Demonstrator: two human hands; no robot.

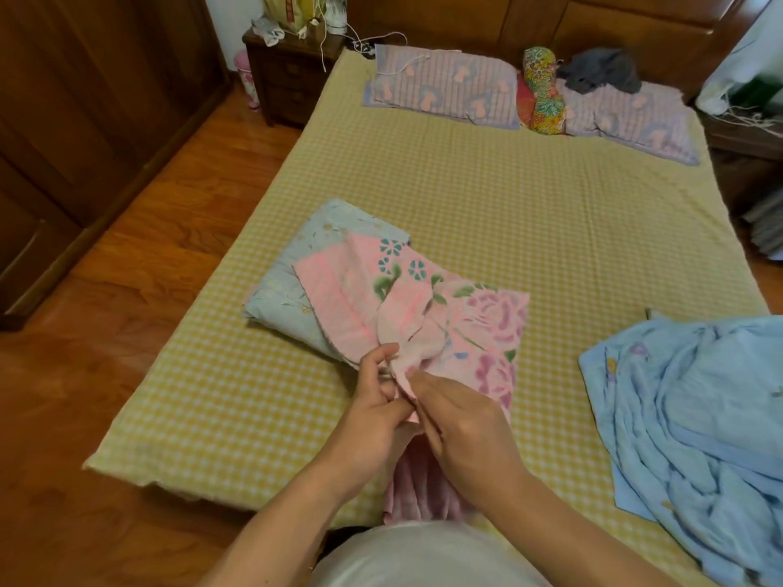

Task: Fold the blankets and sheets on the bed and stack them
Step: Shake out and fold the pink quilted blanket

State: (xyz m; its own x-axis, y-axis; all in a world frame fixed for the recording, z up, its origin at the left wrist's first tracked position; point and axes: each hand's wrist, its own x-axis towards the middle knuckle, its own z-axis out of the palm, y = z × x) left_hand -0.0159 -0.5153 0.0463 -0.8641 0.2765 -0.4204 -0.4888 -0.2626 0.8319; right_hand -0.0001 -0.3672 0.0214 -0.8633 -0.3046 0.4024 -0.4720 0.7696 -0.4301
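Close under my chin, both my hands meet over the near edge of the bed [237,396], each with its grip closed on the same gathered end of the pink flowered blanket [478,328]. My left hand [373,421] pinches the bunched cloth between thumb and curled fingers; my right hand [462,425] is curled round it from the other side, knuckles up, touching the left. From the pinch the blanket spreads away from me in a fan, printed with big pink roses and small teal flowers, and its far part lies over the folded pale blue quilt [288,286]. A loose pink tail [419,493] hangs down from my hands toward my body.

That folded quilt sits on the left half of the bed, its thick rounded edge facing the floor side. On the right, well apart from it, a light blue sheet [695,430] lies rumpled and unfolded, running off the frame's right edge.

Yellow checked cloth covers the mattress. At the head lie two striped lilac pillows [440,86], a bright floral bolster [542,91] between them, and a dark grey garment [601,72] on the right-hand pillow. A wooden nightstand [292,74] stands beside the bed on the left, on the wooden floor [127,332].
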